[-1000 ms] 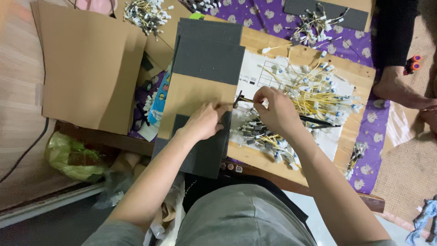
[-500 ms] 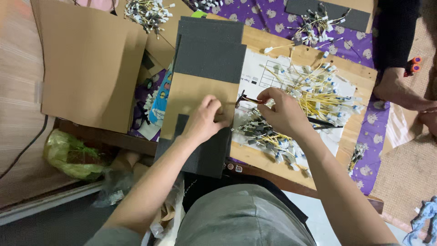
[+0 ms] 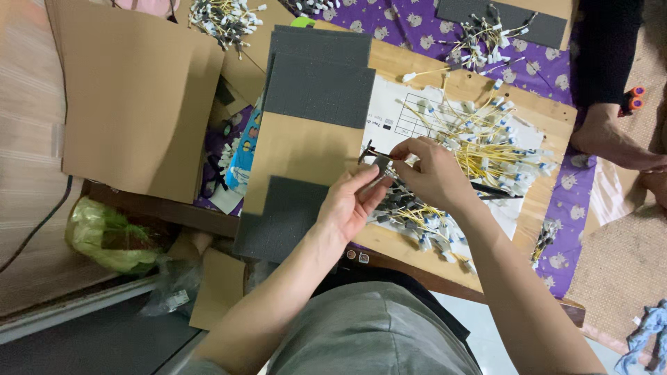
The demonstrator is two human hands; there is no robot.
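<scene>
To my left a big sheet of brown cardboard (image 3: 135,97) leans over the edge of the wooden surface (image 3: 549,114), and below it a crumpled green plastic bag (image 3: 104,236) lies on the floor. A purple patterned cloth (image 3: 417,31) covers the far part of the surface, with a dark grey foam strip (image 3: 507,17) on it. Beyond the right corner I see someone's bare foot (image 3: 611,142) and a small orange and red toy (image 3: 632,99) beside it. A blue rag (image 3: 646,333) lies at lower right.

I hold my left hand (image 3: 351,205) palm-up with fingers curled, and my right hand (image 3: 427,173) pinches with fingertips beside it.
</scene>
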